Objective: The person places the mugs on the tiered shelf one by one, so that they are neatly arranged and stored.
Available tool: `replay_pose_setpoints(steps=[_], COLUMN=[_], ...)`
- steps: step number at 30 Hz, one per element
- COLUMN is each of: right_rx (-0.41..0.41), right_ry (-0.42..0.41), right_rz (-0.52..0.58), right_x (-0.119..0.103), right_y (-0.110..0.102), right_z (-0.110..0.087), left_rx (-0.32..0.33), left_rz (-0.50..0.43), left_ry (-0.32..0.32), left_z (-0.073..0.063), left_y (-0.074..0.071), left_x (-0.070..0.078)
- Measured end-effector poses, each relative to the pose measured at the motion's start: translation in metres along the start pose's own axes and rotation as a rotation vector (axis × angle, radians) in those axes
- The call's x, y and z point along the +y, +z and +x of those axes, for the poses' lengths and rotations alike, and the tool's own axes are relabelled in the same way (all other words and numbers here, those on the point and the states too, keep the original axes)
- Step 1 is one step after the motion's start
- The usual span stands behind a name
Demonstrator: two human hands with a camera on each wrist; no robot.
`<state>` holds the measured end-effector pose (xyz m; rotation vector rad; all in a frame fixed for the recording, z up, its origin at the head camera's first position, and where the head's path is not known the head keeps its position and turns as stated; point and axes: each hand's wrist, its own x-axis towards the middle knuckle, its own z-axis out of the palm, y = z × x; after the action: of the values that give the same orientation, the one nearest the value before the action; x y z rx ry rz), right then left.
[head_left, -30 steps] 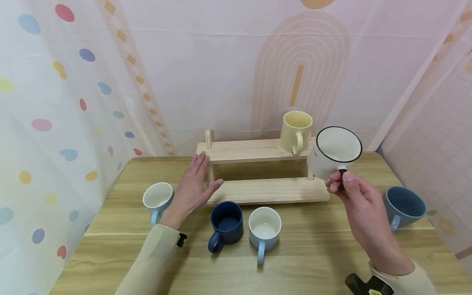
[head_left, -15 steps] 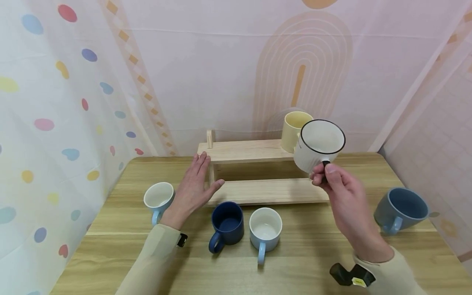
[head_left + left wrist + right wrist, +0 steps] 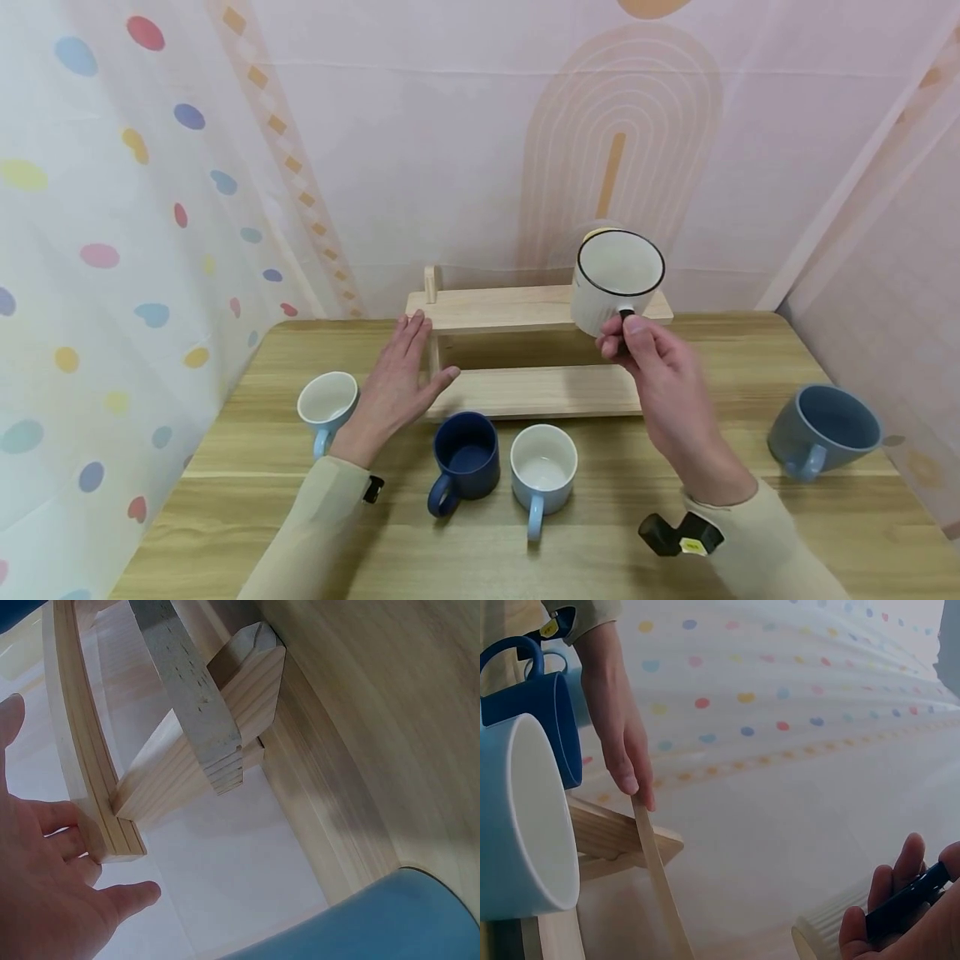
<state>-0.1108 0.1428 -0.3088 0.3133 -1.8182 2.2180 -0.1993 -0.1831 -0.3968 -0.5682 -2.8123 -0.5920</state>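
In the head view my right hand [image 3: 678,408] pinches the black handle [image 3: 626,321] of a white mug [image 3: 594,302] with a black rim. The mug is held upright over the right part of the upper shelf [image 3: 495,308] of a small two-tier wooden rack. Behind it, a yellow mug [image 3: 595,234] is almost wholly hidden. My left hand [image 3: 390,392] rests its straight fingers on the left end of that shelf, thumb spread apart. The left wrist view shows those fingers against the rack's wooden board [image 3: 124,844].
In front of the rack stand a dark blue mug [image 3: 467,458] and a light blue mug [image 3: 542,479] with a white inside. Another light blue mug [image 3: 327,404] is left of my left hand. A grey-blue mug [image 3: 821,433] sits at the table's right. A patterned curtain [image 3: 420,150] hangs behind.
My right hand has carried the white mug leftward, from right of the rack to in front of the yellow mug, which it now covers. The left hand stays on the shelf end.
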Motion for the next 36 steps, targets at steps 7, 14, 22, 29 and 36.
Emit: replay_pose_setpoints(steps=[7, 14, 22, 29, 36], right_rx=[-0.038, -0.046, -0.040, -0.078, -0.097], right_ry=[0.011, 0.032, 0.085, 0.162, 0.221], right_rz=[-0.032, -0.049, -0.045, -0.054, -0.065], right_x=[0.005, 0.013, 0.024, 0.032, 0.040], right_y=[0.013, 0.026, 0.035, 0.041, 0.045], right_z=[0.010, 0.021, 0.034, 0.048, 0.060], left_rx=[0.008, 0.011, 0.006, 0.007, 0.010], left_rz=[0.005, 0.003, -0.002, 0.004, 0.001], left_ry=[0.005, 0.005, -0.002, 0.001, -0.002], left_z=[0.000, -0.001, -0.001, -0.001, 0.000], left_y=[0.000, 0.001, 0.000, 0.000, -0.001], left_x=[-0.002, -0.004, -0.005, -0.006, -0.007])
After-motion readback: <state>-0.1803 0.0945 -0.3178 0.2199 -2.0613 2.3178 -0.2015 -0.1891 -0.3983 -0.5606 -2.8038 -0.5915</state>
